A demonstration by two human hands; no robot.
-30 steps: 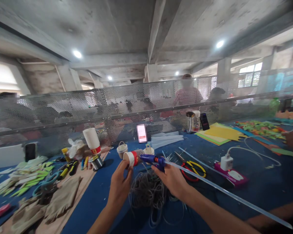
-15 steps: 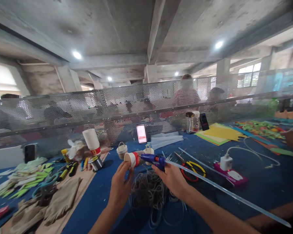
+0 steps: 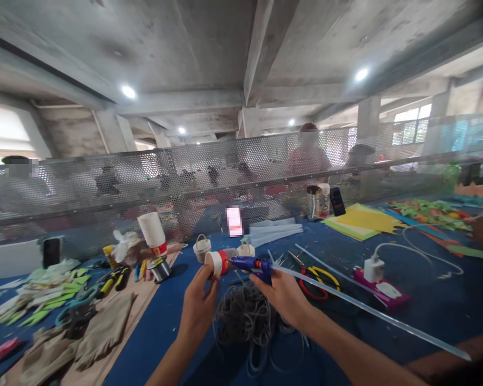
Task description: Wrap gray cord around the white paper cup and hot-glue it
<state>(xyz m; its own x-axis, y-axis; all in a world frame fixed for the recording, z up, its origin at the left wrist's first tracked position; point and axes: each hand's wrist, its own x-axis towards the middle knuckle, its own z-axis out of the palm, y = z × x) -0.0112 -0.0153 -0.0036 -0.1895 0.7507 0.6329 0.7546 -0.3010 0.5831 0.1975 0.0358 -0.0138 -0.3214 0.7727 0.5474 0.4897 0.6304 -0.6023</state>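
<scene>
My left hand (image 3: 201, 295) is closed around a paper cup (image 3: 214, 263), white with a red band, tipped on its side with its mouth toward the left. In my right hand (image 3: 285, 295) is a blue hot glue gun (image 3: 249, 262). Its nozzle points left and meets, or nearly meets, the red end of the cup. A long clear glue stick (image 3: 366, 305) sticks out of the gun's back toward the lower right. Beneath my hands lies a tangle of grey cord (image 3: 247, 316). Two small cups with handles stand just behind, one a white cup (image 3: 202, 249).
Scissors (image 3: 316, 279) with red and yellow handles lie right of my hand, near a pink power strip (image 3: 380, 289) with a white plug. Stacked paper cups (image 3: 151, 230), a wire spool (image 3: 160, 269) and gloves (image 3: 104, 332) are at left. A perforated metal screen (image 3: 177, 187) stands behind.
The back end of the glue stick has risen slightly and shifted a little left. Both hands keep nearly the same place, with the cup and glue gun still together.
</scene>
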